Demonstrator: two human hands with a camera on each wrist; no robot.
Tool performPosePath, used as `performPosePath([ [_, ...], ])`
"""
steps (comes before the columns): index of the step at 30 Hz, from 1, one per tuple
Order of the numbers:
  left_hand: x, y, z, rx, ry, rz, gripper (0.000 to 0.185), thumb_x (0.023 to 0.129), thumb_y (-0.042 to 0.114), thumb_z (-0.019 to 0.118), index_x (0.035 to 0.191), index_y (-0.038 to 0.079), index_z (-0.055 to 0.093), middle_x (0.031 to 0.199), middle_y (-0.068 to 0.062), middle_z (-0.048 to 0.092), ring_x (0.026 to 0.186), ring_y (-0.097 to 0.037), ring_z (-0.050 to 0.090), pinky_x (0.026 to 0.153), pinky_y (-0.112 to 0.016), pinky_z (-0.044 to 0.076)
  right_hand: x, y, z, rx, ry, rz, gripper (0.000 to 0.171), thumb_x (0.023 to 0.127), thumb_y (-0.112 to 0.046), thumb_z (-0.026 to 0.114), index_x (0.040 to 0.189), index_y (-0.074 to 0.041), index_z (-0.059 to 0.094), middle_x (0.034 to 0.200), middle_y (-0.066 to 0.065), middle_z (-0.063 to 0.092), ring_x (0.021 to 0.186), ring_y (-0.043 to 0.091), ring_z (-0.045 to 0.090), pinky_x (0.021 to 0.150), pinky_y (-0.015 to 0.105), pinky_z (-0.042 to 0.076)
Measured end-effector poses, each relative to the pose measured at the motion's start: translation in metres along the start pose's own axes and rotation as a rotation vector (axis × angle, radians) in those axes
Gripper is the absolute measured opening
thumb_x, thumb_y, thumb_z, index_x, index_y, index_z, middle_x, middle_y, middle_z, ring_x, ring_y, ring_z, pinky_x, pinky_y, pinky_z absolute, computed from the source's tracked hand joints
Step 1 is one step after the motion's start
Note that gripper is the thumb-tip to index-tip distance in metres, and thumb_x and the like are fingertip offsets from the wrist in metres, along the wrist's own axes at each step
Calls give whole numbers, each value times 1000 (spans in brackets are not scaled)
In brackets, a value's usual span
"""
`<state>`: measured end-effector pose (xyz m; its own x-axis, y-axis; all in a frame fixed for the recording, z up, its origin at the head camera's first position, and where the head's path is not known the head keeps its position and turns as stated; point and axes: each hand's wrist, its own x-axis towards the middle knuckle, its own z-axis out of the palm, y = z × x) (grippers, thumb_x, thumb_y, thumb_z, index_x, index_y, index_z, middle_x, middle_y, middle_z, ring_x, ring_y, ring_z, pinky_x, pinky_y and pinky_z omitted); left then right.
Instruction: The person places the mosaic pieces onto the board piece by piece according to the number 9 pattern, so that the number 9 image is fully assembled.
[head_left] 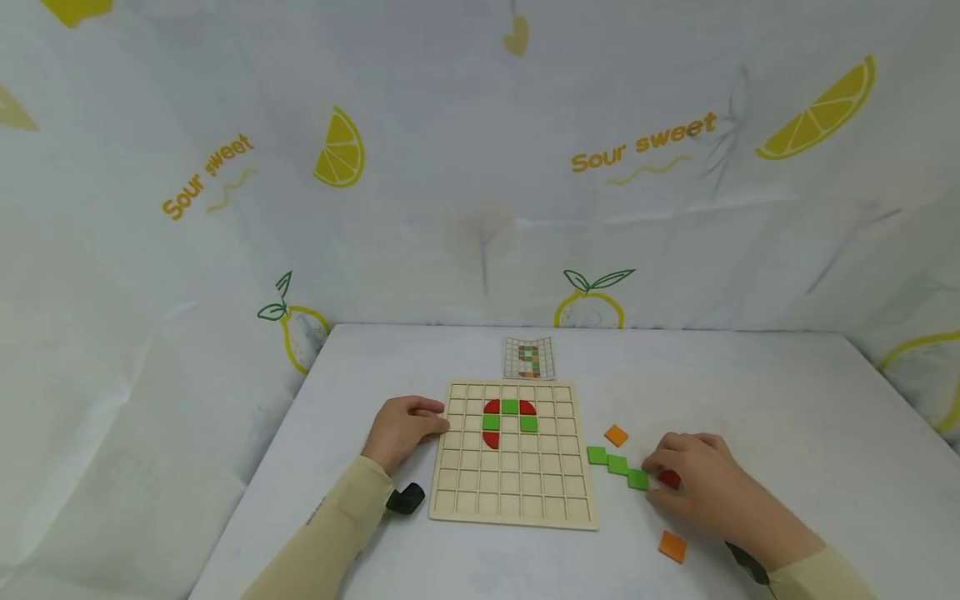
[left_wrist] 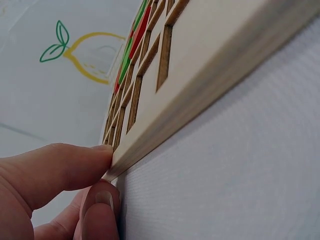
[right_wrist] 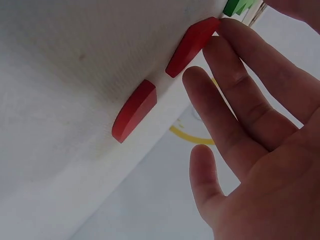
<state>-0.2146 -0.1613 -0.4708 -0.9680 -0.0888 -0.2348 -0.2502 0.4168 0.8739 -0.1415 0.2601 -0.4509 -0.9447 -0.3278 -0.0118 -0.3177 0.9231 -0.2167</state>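
A square wooden grid board (head_left: 512,481) lies on the table, with several green squares and red quarter-circle pieces set in its upper cells. My left hand (head_left: 402,429) pinches the board's left edge; in the left wrist view the thumb (left_wrist: 75,165) lies on the rim and a curled finger is just below it. Over the loose pieces, my right hand (head_left: 701,479) has its fingers spread and fairly straight. A red quarter-circle piece (right_wrist: 192,46) is at its fingertips, apparently touched. A second red quarter-circle piece (right_wrist: 135,111) lies apart from the fingers.
Loose green squares (head_left: 617,465) run in a slanting row between board and right hand. One orange square (head_left: 617,435) lies above them, another orange square (head_left: 672,547) nearer me. Behind the board is a pattern card (head_left: 528,358). A lemon-print cloth (head_left: 450,183) hangs behind the table.
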Motion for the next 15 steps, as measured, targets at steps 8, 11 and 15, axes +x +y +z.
performPosePath([
  [8, 2, -2, 1, 4, 5, 7, 27, 86, 19, 90, 111, 14, 82, 99, -3, 79, 91, -15, 70, 82, -28, 59, 0, 1, 2, 13, 16, -20, 26, 79, -25, 96, 100, -24, 81, 97, -14, 67, 97, 14, 65, 106, 66, 42],
  [11, 3, -3, 1, 3, 4, 3, 28, 85, 19, 90, 111, 14, 82, 98, -3, 79, 91, -15, 70, 81, -28, 58, 0, 2, 3, 9, 18, -21, 24, 79, -23, 96, 98, -25, 81, 96, -15, 67, 96, 13, 64, 105, 66, 43],
  [15, 5, -5, 1, -1, 5, 0, 28, 85, 19, 91, 111, 14, 82, 98, -3, 78, 91, -16, 70, 80, -27, 59, 0, 3, 3, -1, 34, -25, 23, 79, -22, 96, 96, -26, 81, 96, -15, 67, 96, 14, 64, 104, 66, 43],
])
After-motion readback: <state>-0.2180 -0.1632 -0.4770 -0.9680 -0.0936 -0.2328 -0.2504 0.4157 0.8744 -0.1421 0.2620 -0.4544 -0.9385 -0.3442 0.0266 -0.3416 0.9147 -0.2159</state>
